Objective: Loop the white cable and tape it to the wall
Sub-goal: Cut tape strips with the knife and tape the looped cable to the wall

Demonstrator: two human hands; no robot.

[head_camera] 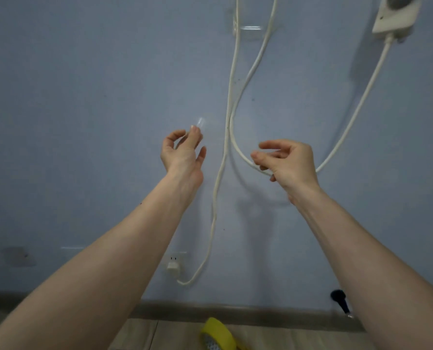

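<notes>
White cable (232, 102) hangs vertically, its loop bottoming behind right hand (290, 162).

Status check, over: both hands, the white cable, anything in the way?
Left hand pinching a clear tape strip. Right hand at the white cable loop, grip unclear. Upper tape piece already on wall. Nothing blocking.

One head-worn camera, facing a wall at close range.
We look forward and slightly down from head height: the wall (84, 97) fills most of the wide-angle frame, a floor (175, 334) strip at 6 o'clock, both forearms reaching in from below.
</notes>
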